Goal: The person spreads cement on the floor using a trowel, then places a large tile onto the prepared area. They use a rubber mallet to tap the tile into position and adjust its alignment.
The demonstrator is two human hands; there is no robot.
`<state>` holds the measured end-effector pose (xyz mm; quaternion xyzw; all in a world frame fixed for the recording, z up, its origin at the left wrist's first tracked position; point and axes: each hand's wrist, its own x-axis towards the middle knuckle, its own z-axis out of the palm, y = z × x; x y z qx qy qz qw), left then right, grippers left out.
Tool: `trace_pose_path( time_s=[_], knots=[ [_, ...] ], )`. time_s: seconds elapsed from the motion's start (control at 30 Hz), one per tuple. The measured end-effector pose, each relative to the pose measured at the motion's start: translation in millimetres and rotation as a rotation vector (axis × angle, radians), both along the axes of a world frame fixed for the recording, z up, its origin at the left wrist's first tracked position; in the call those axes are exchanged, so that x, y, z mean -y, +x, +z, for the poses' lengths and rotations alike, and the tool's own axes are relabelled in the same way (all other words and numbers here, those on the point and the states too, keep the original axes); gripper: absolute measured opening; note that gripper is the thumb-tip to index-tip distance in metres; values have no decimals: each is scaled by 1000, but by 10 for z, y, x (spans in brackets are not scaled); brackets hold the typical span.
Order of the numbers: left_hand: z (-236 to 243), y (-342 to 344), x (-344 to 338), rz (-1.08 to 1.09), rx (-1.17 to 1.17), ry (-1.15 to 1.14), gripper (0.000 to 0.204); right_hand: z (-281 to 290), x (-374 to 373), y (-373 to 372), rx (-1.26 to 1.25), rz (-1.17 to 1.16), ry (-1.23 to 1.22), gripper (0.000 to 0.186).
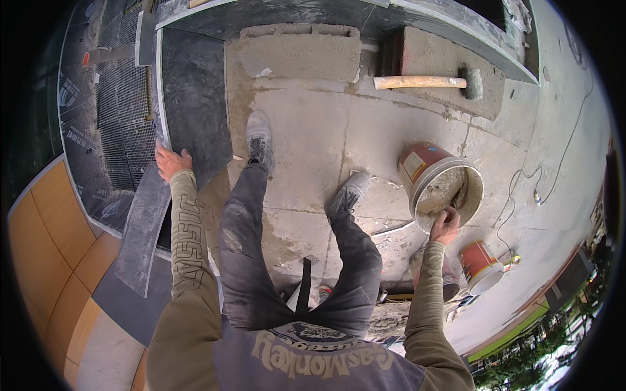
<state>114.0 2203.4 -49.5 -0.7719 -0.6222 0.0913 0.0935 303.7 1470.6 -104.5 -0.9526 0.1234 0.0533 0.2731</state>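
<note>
Bucket of grey mortar sits tilted on the concrete floor, just right of the person's right shoe, and the right hand is clamped on its near rim, fingers curled over the edge. Over on the other side, the left hand lies flat, fingers spread, on the lower edge of a dark stone slab propped against the wall; it braces rather than grips. This looks like the bucket being dragged or tipped closer, with the slab steadied meanwhile. The next move likely calls for a firm pull on that rim without slopping mortar. A mallet rests on a block beyond, and a second, smaller bucket stands near.
</note>
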Motion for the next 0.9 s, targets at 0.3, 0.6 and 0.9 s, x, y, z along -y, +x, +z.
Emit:
trace_pose_path(
  time_s=[0.3, 0.6, 0.9],
  knots=[
    [-173, 590, -538, 115, 194, -33, 90, -583, -4924, 2135, 2, 1014, -216, 54],
    [-36, 678, -1049, -138, 521, -136, 88, -1466, -5651, 2738, -312, 1098, -682, 86],
    [-3, 797, -1203, -178, 470, -196, 76, -1519, -5209, 1686, -270, 1258, -578, 61]
  ],
)
